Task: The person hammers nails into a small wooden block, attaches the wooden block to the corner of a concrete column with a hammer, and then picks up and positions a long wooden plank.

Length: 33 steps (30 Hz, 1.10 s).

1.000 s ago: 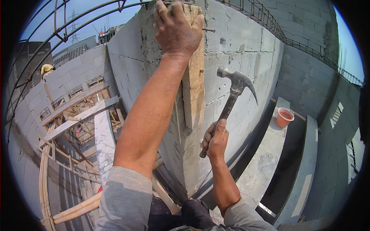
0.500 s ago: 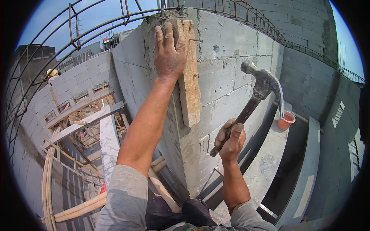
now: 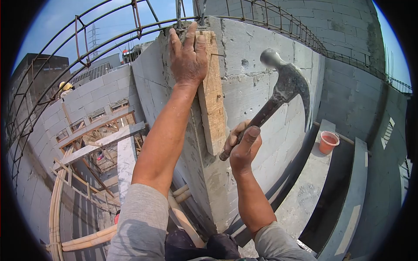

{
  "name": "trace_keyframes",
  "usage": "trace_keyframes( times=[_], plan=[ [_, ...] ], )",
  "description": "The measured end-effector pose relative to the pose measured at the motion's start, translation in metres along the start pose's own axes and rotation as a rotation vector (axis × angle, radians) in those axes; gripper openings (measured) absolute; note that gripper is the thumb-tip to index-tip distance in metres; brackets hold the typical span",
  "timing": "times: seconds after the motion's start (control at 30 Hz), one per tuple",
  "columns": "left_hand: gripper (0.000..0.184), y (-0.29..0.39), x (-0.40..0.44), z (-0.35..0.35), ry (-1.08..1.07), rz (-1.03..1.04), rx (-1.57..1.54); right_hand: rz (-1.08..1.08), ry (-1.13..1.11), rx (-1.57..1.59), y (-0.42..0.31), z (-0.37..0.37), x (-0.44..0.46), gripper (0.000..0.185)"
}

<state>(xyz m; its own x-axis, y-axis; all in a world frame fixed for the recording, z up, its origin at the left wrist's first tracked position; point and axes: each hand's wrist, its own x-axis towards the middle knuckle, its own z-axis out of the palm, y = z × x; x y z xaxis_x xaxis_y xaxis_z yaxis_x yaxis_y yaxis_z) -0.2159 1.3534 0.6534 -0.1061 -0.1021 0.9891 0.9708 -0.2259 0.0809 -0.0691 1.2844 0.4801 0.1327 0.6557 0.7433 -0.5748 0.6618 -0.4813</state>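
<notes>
A narrow wooden board (image 3: 212, 108) stands upright against the corner of the grey block wall (image 3: 248, 39). My left hand (image 3: 189, 61) lies over the corner beside the board's upper end, fingers stretched, thumb on the wood. One nail (image 3: 219, 55) sticks out of the board near the top, and a second nail (image 3: 219, 96) sits lower down. Wrapped round the handle of a claw hammer (image 3: 285, 85), my right hand (image 3: 244, 145) is closed, to the right of the board. The hammer's head is raised in front of the wall, apart from the nails.
Steel rebar (image 3: 139, 28) runs along the wall top. An orange bucket (image 3: 328, 142) stands on a ledge (image 3: 305, 195) at the right. Bamboo poles (image 3: 91, 237) and planks (image 3: 100, 144) lie below left. A person in a yellow helmet (image 3: 65, 85) is far left.
My right hand and the hammer have moved up and left, closer to the board. My left hand stays at the board's top, its thumb now higher. The view has shifted slightly.
</notes>
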Motion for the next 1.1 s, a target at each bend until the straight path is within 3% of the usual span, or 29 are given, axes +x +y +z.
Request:
trace_keyframes(
  times=[0.07, 0.2, 0.3, 0.47, 0.53, 0.57, 0.6, 0.63, 0.67, 0.73, 0.83, 1.03, 1.1],
  plan=[
    [0.047, 0.002, -0.001, 0.000, 0.022, -0.010, -0.005, 0.018, -0.069, -0.219, 0.027, 0.010, 0.016, 0.059],
    [0.043, 0.005, 0.006, -0.004, 0.035, -0.002, 0.022, 0.070, -0.097, -0.129, 0.019, 0.004, 0.017, 0.060],
    [0.040, 0.010, 0.001, -0.007, 0.004, -0.023, 0.026, 0.037, 0.001, -0.018, -0.020, -0.009, 0.001, 0.063],
    [0.038, 0.006, 0.002, -0.003, 0.040, -0.006, 0.032, -0.671, 0.219, 0.470, -0.067, -0.027, 0.013, 0.069],
    [0.038, 0.007, 0.001, -0.003, 0.052, 0.002, 0.038, -0.665, 0.303, 0.358, -0.040, -0.016, 0.014, 0.068],
    [0.038, 0.008, 0.001, -0.004, 0.046, -0.007, 0.032, -0.425, 0.252, 0.124, -0.010, -0.005, 0.011, 0.068],
    [0.038, 0.010, -0.002, -0.006, 0.038, -0.018, 0.029, -0.149, 0.036, -0.103, 0.028, -0.004, 0.008, 0.063],
    [0.038, 0.012, -0.006, -0.009, 0.017, -0.028, 0.023, -0.040, -0.084, -0.424, 0.040, 0.003, 0.024, 0.059],
    [0.038, 0.014, 0.000, -0.009, 0.022, -0.019, 0.016, 0.073, -0.088, -0.296, 0.040, 0.000, 0.021, 0.054],
    [0.038, 0.007, 0.005, -0.004, 0.056, -0.003, 0.038, 0.076, -0.082, -0.133, 0.023, -0.008, 0.019, 0.052],
    [0.040, 0.011, 0.000, -0.006, 0.005, -0.031, 0.029, -0.085, 0.045, 0.108, -0.008, -0.008, 0.008, 0.062],
    [0.035, 0.008, 0.001, -0.003, 0.046, 0.030, 0.091, -0.697, 0.321, 0.378, -0.061, -0.018, 0.015, 0.069],
    [0.038, 0.006, 0.001, -0.003, 0.049, 0.008, 0.066, -0.602, 0.330, 0.317, -0.031, -0.006, 0.017, 0.066]
  ],
)
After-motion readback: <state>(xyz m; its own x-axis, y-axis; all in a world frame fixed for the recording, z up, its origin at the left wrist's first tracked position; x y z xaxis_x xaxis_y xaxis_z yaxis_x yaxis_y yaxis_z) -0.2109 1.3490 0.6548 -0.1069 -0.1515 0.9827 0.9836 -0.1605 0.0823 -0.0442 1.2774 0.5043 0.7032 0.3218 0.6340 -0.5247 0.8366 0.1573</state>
